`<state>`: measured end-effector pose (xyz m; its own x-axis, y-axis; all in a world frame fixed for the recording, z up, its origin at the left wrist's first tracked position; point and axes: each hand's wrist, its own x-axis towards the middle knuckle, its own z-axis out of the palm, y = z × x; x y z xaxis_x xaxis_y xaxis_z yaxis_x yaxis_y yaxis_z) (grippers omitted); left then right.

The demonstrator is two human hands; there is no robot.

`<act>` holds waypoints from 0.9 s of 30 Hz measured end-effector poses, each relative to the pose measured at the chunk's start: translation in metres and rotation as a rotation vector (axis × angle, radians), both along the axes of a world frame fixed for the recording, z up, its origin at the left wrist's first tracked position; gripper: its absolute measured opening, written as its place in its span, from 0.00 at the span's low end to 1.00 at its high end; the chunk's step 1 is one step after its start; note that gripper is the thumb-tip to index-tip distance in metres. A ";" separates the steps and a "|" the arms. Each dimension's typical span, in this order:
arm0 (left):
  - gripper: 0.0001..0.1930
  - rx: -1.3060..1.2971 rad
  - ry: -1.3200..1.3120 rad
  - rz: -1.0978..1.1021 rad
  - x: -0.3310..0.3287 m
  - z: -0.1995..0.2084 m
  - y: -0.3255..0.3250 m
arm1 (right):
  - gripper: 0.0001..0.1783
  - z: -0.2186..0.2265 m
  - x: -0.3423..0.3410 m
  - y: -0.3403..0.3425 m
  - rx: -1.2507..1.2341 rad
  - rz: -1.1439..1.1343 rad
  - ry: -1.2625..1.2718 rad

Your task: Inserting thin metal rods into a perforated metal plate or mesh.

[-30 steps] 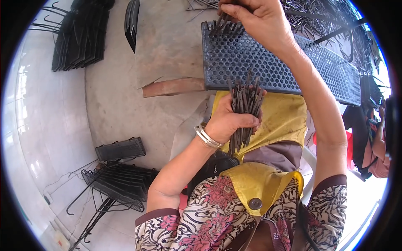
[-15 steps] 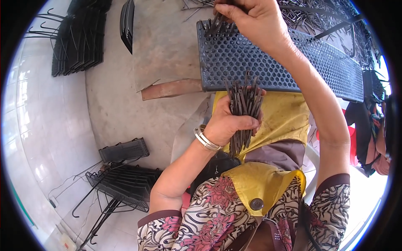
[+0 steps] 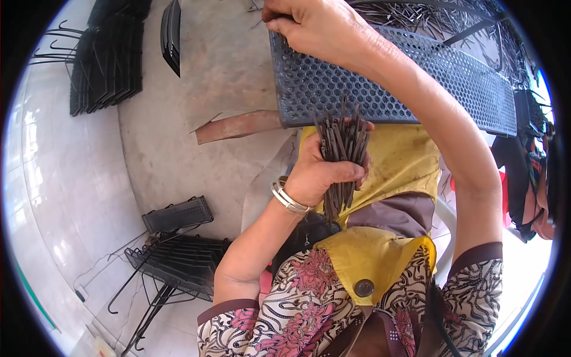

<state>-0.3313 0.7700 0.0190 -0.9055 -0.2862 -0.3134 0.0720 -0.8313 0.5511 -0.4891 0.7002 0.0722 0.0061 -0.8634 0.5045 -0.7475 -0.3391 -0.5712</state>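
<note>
A bundle of thin dark metal rods (image 3: 344, 143), some showing small holes, is gripped in my left hand (image 3: 315, 172). The thumb lies across the bundle, and the rods stick out above and below the fist. Just beyond it, a dark grey perforated metal panel (image 3: 321, 89) stretches away to the right. My right hand (image 3: 309, 27) reaches over to the panel's far left corner. Its fingers are pinched together at the top edge of the picture; what they hold is hidden.
Loose rods (image 3: 410, 21) lie heaped behind the panel, with dark bars rising over them. A rust-brown strip (image 3: 238, 126) is at its left. Black mesh racks with hooked legs stand at the far left (image 3: 107, 71) and lower left (image 3: 178, 262). A yellow apron (image 3: 380, 166) covers my lap.
My right hand has moved left and farther away, to the panel's corner; the dark rods seen under it before are now hidden. My left hand still holds its bundle, nearly unmoved.
</note>
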 end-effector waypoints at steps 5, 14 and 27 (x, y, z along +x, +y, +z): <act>0.27 0.004 0.006 -0.005 0.000 -0.002 -0.001 | 0.03 -0.003 0.000 -0.006 -0.096 0.106 -0.003; 0.28 0.010 -0.002 0.001 -0.001 0.000 0.001 | 0.04 -0.004 -0.002 0.000 -0.050 0.098 0.139; 0.27 -0.019 0.059 -0.047 0.001 -0.001 0.000 | 0.07 0.005 -0.007 0.081 0.570 -0.094 -0.653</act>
